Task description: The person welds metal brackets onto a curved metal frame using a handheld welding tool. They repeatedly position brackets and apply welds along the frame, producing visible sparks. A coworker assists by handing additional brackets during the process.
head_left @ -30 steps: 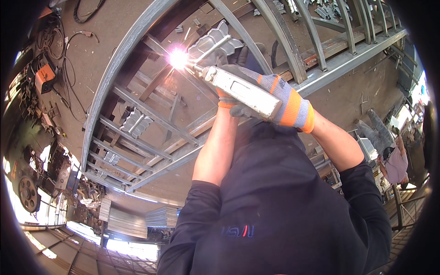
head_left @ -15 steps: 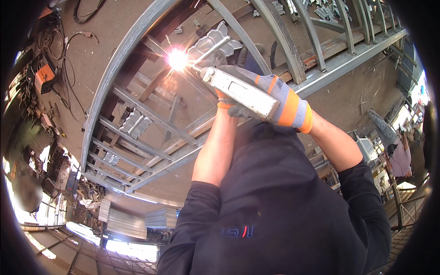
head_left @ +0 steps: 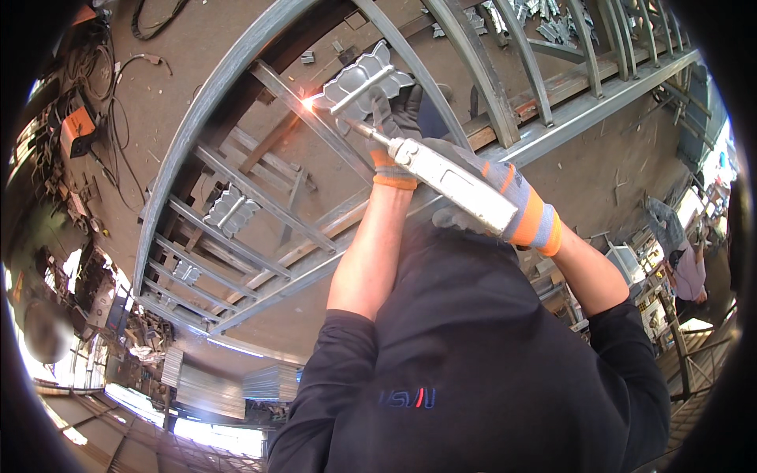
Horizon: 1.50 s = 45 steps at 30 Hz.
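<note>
In my gloved right hand (head_left: 516,197) is a white hand-held welding torch (head_left: 453,183), its fingers wrapped round the body. The thin nozzle points up-left and stands apart from a small glowing spot (head_left: 308,103) on a grey metal bar (head_left: 335,138). That spot lies where the left end of a leaf-shaped metal ornament (head_left: 361,79) meets the bar. My gloved left hand (head_left: 394,118) is closed on the ornament's near edge, thumb in front; the torch partly hides this hand.
A curved metal frame (head_left: 177,134) with crossbars surrounds the work. Another ornament (head_left: 231,211) is fixed between bars at left. An orange machine (head_left: 77,132) with cables stands on the floor at far left. A person (head_left: 688,272) is at far right.
The large white glare has shrunk to a small orange-red glow. My right hand has drawn the torch back, right and down, away from the joint. My left hand stays at the ornament.
</note>
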Each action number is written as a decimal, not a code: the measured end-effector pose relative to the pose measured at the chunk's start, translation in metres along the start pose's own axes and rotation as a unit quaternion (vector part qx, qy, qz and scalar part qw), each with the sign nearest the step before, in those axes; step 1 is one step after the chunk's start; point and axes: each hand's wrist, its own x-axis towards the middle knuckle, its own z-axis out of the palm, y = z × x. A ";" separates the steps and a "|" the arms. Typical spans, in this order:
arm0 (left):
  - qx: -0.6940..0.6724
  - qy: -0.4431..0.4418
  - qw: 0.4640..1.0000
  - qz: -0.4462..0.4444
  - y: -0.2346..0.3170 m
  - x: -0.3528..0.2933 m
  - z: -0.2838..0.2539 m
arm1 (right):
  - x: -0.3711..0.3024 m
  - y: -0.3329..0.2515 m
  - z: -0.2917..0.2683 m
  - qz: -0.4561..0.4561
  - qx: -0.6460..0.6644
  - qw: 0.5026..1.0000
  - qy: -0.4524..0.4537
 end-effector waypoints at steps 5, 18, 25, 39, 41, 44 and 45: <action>0.024 -0.023 0.999 0.038 -0.008 0.003 0.004 | -0.007 -0.006 0.010 0.059 0.120 0.991 0.010; 0.048 -0.109 0.991 0.065 -0.037 0.013 -0.011 | 0.011 -0.005 0.002 0.062 0.138 0.988 -0.028; 0.045 -0.121 0.989 0.068 -0.044 0.016 -0.014 | 0.011 0.002 0.004 0.061 0.231 0.971 -0.032; 0.044 -0.130 0.988 0.065 -0.046 0.008 -0.021 | 0.020 -0.009 0.001 0.059 0.197 0.978 -0.039; 0.043 -0.133 0.988 0.066 -0.047 0.008 -0.023 | 0.021 -0.009 0.002 0.027 0.208 0.977 -0.027; 0.044 -0.138 0.987 0.065 -0.050 0.012 -0.023 | 0.023 -0.008 0.005 0.005 0.182 0.983 -0.017; 0.045 -0.139 0.987 0.065 -0.051 0.013 -0.024 | 0.023 -0.007 0.005 0.004 0.180 0.983 -0.017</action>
